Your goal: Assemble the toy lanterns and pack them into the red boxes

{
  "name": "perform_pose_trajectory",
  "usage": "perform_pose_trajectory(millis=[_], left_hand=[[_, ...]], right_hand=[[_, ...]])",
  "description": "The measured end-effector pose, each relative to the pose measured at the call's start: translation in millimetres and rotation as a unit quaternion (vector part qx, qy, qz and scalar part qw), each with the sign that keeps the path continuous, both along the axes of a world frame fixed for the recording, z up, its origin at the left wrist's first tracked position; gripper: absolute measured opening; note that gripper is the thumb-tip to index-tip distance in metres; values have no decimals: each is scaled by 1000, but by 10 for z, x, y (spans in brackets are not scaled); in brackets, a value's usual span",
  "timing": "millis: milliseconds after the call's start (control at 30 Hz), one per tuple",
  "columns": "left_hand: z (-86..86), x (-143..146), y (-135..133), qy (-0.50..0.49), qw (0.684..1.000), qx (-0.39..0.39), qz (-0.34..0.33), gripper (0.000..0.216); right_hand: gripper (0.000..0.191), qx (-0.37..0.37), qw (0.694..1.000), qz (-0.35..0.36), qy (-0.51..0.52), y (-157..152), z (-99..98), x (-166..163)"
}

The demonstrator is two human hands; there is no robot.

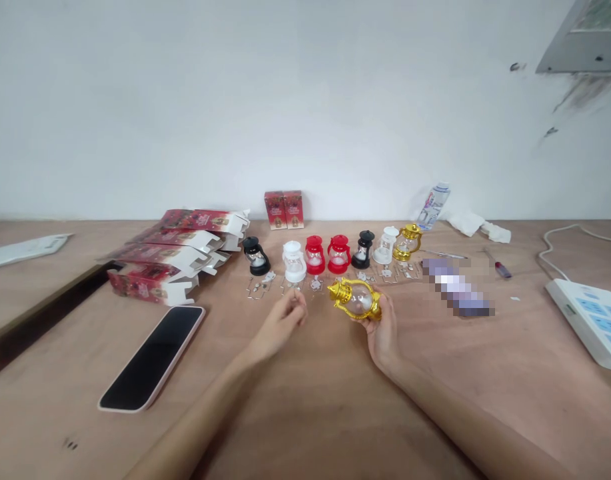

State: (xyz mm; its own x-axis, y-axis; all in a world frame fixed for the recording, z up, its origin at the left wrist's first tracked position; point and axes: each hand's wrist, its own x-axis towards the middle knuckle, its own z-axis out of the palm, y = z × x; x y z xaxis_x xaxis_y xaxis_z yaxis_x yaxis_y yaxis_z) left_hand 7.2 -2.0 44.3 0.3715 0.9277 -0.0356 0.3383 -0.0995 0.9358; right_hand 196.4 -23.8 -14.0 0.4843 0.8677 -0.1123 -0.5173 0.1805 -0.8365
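Clasping its base (375, 308), the right hand (384, 333) holds a glossy gold, clear-bodied lantern (359, 300) tilted, likely keeping its top (339, 291) free; the left hand (284, 320) curls, contents unclear.

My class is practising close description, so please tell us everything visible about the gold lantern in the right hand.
The gold lantern looks shiny and metallic, with a pointed cap, a curved, ridged handle around its body and a broad base. Its rounded middle is clear, like glass or plastic, with something whitish inside toward the base. It is tipped on its side, cap toward the picture's left, its base end held by the right hand, nearer the viewer than the row of upright lanterns.
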Motion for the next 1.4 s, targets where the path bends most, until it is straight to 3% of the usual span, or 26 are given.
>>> perform_pose_trajectory(millis=[100, 200, 833, 1400], left_hand=[[49, -8, 32, -194, 966, -169, 39, 20], [23, 10, 40, -276, 934, -221, 50, 35], [-135, 107, -38, -332, 929, -156, 55, 43], [-212, 121, -15, -333, 928, -149, 72, 41]], right_hand=[[41, -7, 999, 16, -37, -13, 13, -8], [42, -13, 995, 45, -85, -31, 11, -19], [41, -21, 976, 154, -150, -83, 21, -48], [45, -25, 971, 173, -161, -117, 57, -66]])
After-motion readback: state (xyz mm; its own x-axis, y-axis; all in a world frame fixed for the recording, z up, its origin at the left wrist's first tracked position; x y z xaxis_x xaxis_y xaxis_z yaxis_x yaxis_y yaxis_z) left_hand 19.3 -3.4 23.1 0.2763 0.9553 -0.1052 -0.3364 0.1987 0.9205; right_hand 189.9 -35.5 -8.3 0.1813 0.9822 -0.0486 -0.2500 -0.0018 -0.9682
